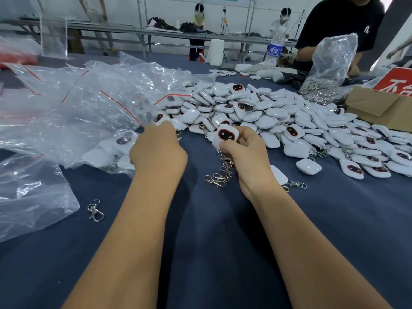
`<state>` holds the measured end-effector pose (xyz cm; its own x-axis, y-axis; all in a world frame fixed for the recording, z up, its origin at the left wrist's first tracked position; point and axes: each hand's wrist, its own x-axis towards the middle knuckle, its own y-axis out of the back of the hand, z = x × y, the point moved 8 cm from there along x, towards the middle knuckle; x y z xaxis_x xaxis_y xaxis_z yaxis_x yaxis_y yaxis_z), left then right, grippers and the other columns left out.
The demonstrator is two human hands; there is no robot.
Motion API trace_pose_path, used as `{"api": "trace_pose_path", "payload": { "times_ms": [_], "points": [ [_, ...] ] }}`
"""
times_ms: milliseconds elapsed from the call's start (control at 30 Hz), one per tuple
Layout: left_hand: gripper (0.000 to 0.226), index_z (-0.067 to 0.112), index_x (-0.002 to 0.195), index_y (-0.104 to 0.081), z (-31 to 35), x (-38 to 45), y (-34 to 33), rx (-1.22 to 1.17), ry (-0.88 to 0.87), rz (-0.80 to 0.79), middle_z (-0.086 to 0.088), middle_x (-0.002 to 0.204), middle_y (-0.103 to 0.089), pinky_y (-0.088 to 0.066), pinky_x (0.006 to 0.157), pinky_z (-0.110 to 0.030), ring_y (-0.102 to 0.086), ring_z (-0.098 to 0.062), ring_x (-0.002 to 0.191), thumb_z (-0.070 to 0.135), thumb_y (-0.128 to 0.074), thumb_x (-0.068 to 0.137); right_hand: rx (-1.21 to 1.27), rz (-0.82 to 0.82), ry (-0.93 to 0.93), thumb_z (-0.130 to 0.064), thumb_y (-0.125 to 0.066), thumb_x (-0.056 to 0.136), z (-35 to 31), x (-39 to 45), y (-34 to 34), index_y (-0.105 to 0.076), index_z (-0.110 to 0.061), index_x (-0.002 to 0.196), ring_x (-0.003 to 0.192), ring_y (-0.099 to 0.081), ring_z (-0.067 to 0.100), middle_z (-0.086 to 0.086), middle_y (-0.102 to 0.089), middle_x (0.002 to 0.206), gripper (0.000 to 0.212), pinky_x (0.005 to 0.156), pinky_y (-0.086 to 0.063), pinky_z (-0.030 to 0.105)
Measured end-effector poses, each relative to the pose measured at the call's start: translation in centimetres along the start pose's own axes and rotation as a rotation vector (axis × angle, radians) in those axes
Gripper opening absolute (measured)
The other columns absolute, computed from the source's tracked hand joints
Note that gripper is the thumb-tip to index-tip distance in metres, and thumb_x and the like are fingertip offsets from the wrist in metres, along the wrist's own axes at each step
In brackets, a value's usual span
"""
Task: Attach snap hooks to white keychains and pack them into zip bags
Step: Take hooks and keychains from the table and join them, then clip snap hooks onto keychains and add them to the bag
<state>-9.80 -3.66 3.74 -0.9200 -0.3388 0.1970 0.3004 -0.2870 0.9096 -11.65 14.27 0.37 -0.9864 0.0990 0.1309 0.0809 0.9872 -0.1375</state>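
Right hand (244, 150): fingers curled round a white keychain (226, 135), dark face up, thumb pressed on its lower edge. Loose snap hooks (219, 177) lie on the blue table (200, 241) just below those fingers. Left hand (158, 150): fingers bent down at the edge of the zip bags (89, 103); whether they grip anything cannot be told. The keychain pile (278, 117) lies beyond both sets of fingertips.
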Motion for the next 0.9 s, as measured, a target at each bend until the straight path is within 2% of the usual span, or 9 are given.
{"api": "trace_pose_path", "payload": {
  "times_ms": [100,233,333,433,533,600,767,833,900],
  "points": [
    [0.038,0.015,0.117,-0.065,0.3,0.3,-0.8,-0.024,-0.019,-0.058,-0.015,0.117,-0.061,-0.048,0.085,-0.046,-0.055,-0.039,0.111,0.003,-0.058,0.081,-0.035,-0.039,0.061,-0.018,-0.072,0.067,-0.6,-0.5,-0.7,-0.065,-0.023,0.090,0.079,-0.061,0.010,-0.005,-0.069,0.085,0.024,0.077,-0.053,0.032],
    [0.025,0.015,0.107,-0.072,1.6,0.0,-0.7,-0.374,-0.107,0.046,-0.007,0.106,-0.071,-0.047,0.083,-0.033,-0.062,-0.030,0.104,0.012,-0.061,0.085,0.180,-0.070,0.032,0.000,-0.064,0.088,-0.5,-0.5,-1.4,-0.055,-0.014,0.092,0.063,-0.061,0.011,0.000,-0.065,0.077,0.017,0.062,-0.049,0.024],
    [0.032,0.019,0.109,-0.074,1.9,0.2,-1.4,-0.621,-0.093,0.006,0.000,0.104,-0.074,-0.049,0.084,-0.027,-0.066,-0.019,0.097,0.010,-0.059,0.082,0.380,-0.104,-0.026,0.006,-0.053,0.094,-0.5,-0.5,-1.8,-0.050,-0.007,0.100,0.065,-0.068,0.014,0.009,-0.065,0.081,0.014,0.065,-0.056,0.022],
    [0.032,0.020,0.106,-0.075,1.1,1.0,-2.6,-0.838,-0.013,-0.062,0.003,0.090,-0.074,-0.047,0.070,-0.021,-0.064,-0.008,0.072,0.007,-0.063,0.080,0.403,-0.126,-0.015,0.006,-0.052,0.096,-0.7,-0.6,-1.8,-0.048,-0.006,0.103,0.072,-0.072,0.017,0.012,-0.068,0.086,0.015,0.069,-0.057,0.023],
    [0.024,0.016,0.093,-0.076,0.4,1.4,-3.2,-1.077,0.092,-0.102,0.001,0.065,-0.070,-0.051,0.064,-0.027,-0.062,-0.015,0.061,0.001,-0.063,0.079,0.300,-0.123,-0.007,0.004,-0.056,0.095,-0.5,-0.5,-2.0,-0.049,-0.007,0.105,0.080,-0.073,0.018,0.012,-0.070,0.092,0.016,0.075,-0.058,0.024],
    [0.025,0.023,0.081,-0.075,0.5,1.4,-2.8,-1.127,0.082,-0.084,0.004,0.058,-0.068,-0.054,0.063,-0.030,-0.062,-0.016,0.058,0.002,-0.063,0.079,0.151,-0.108,0.028,0.001,-0.061,0.093,-0.4,-0.4,-1.9,-0.051,-0.011,0.102,0.079,-0.072,0.014,0.009,-0.070,0.092,0.018,0.075,-0.057,0.023],
    [0.029,0.030,0.077,-0.071,0.5,1.3,-1.1,-1.078,-0.013,0.061,0.005,0.069,-0.067,-0.057,0.068,-0.035,-0.061,-0.011,0.058,0.004,-0.061,0.079,-0.196,-0.114,0.124,-0.013,-0.072,0.086,-0.5,-0.6,-1.9,-0.063,-0.020,0.093,0.077,-0.065,0.004,-0.004,-0.073,0.082,0.014,0.078,-0.055,0.023],
    [0.028,0.030,0.077,-0.071,0.3,1.3,-0.7,-1.090,-0.008,0.093,0.002,0.071,-0.068,-0.058,0.074,-0.041,-0.062,-0.014,0.062,0.004,-0.062,0.079,-0.284,-0.111,0.150,-0.016,-0.074,0.084,-0.7,-0.7,-1.9,-0.066,-0.020,0.085,0.066,-0.056,0.001,-0.011,-0.065,0.069,0.009,0.067,-0.049,0.020],
    [0.027,0.030,0.076,-0.071,0.3,1.3,-0.6,-1.103,-0.015,0.100,0.001,0.070,-0.067,-0.058,0.076,-0.043,-0.062,-0.017,0.065,0.003,-0.063,0.079,-0.324,-0.130,0.133,-0.017,-0.073,0.083,-0.6,-0.8,-2.2,-0.064,-0.021,0.082,0.061,-0.050,0.001,-0.013,-0.059,0.065,0.010,0.063,-0.044,0.019]
  ]
}}
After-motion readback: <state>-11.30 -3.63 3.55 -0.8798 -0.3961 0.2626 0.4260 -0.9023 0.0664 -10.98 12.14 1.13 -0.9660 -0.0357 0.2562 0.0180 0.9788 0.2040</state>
